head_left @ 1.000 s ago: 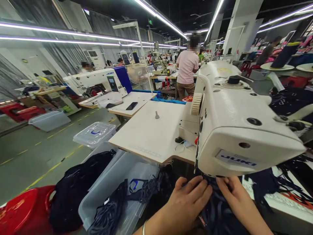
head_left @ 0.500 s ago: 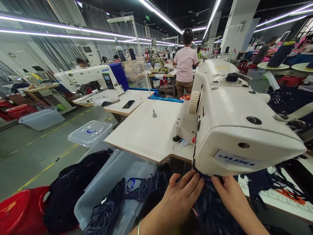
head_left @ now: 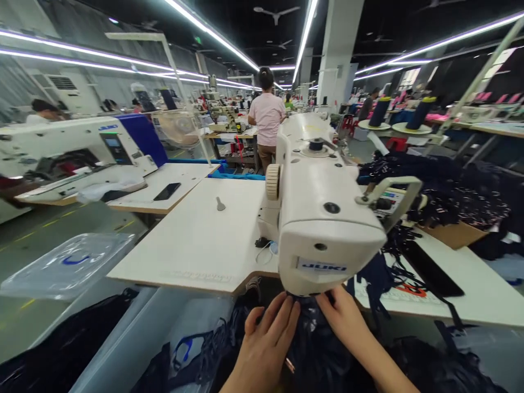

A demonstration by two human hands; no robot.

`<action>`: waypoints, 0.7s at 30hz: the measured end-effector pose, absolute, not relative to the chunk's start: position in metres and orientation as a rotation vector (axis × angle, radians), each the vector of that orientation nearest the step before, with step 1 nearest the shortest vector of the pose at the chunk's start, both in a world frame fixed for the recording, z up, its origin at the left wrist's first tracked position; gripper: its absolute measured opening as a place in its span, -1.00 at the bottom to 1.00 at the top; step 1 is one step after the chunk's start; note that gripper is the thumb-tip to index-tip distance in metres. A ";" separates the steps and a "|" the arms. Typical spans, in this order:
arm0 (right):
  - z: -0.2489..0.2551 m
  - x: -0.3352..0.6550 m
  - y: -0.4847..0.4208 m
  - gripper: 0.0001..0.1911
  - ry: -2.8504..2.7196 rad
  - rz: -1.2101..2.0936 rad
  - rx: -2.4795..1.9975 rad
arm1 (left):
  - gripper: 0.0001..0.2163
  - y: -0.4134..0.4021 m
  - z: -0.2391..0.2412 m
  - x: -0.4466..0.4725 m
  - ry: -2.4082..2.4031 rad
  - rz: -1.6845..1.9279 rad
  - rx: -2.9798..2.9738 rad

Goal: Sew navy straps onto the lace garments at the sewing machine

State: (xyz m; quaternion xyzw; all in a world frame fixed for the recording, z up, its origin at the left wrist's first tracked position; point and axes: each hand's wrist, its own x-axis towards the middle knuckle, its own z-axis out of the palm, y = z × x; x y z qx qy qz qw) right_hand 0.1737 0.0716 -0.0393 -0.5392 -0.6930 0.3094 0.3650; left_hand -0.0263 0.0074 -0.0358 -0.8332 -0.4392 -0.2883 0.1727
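Note:
A white Juki sewing machine [head_left: 323, 218] stands on a white table [head_left: 196, 240], its head end toward me. Dark navy fabric [head_left: 323, 355] lies under that head. My left hand [head_left: 266, 344] rests flat on the fabric with fingers stretched toward the needle area. My right hand [head_left: 344, 319] presses the fabric from the right, fingertips just under the machine head. The needle itself is hidden by the head.
A clear plastic bin [head_left: 135, 349] with dark strap pieces sits low left, its lid [head_left: 65, 265] beyond. Dark fabric is piled at right [head_left: 450, 191]. A phone [head_left: 167, 191] lies on the neighbouring table. A person in a pink shirt [head_left: 267, 123] stands farther back.
The view has swung right and pulled back; the red stool has left the frame. Both hands stay on the dark fabric under the machine head, now closer to the frame's middle.

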 end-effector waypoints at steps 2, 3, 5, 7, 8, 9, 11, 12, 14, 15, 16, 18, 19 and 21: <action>-0.042 0.179 0.072 -0.71 -1.759 0.748 -1.381 | -0.61 0.009 -0.038 -0.028 -1.279 -0.802 -2.393; -0.045 0.183 0.073 -0.71 -1.747 0.725 -1.387 | -0.59 0.009 -0.038 -0.029 -1.295 -0.766 -2.404; -0.052 0.196 0.076 -0.69 -1.726 0.694 -1.422 | -0.52 0.008 -0.037 -0.031 -1.301 -0.693 -2.422; -0.058 0.213 0.081 -0.68 -1.712 0.682 -1.472 | -0.47 0.007 -0.035 -0.032 -1.304 -0.711 -2.423; -0.060 0.223 0.084 -0.68 -1.706 0.676 -1.500 | -0.46 0.007 -0.035 -0.031 -1.316 -0.740 -2.428; -0.062 0.234 0.087 -0.68 -1.699 0.663 -1.532 | -0.46 0.007 -0.034 -0.030 -1.328 -0.767 -2.434; -0.062 0.257 0.094 -0.68 -1.665 0.610 -1.613 | -0.45 0.007 -0.034 -0.028 -1.347 -0.807 -2.443; -0.061 0.269 0.097 -0.68 -1.636 0.571 -1.664 | -0.44 0.007 -0.034 -0.027 -1.348 -0.812 -2.449; -0.061 0.288 0.103 -0.69 -1.567 0.487 -1.771 | -0.44 0.006 -0.034 -0.026 -1.345 -0.813 -2.456; -0.062 0.296 0.106 -0.70 -1.538 0.454 -1.817 | -0.44 0.006 -0.034 -0.025 -1.344 -0.809 -2.457; -0.063 0.302 0.108 -0.70 -1.517 0.433 -1.854 | -0.44 0.005 -0.033 -0.025 -1.340 -0.799 -2.458; -0.068 0.308 0.113 -0.73 -1.492 0.418 -1.894 | -0.43 0.004 -0.033 -0.024 -1.335 -0.777 -2.452; -0.071 0.309 0.116 -0.74 -1.484 0.422 -1.898 | -0.42 0.004 -0.033 -0.023 -1.330 -0.767 -2.446; -0.076 0.309 0.121 -0.76 -1.463 0.442 -1.881 | -0.42 0.004 -0.032 -0.021 -1.329 -0.744 -2.439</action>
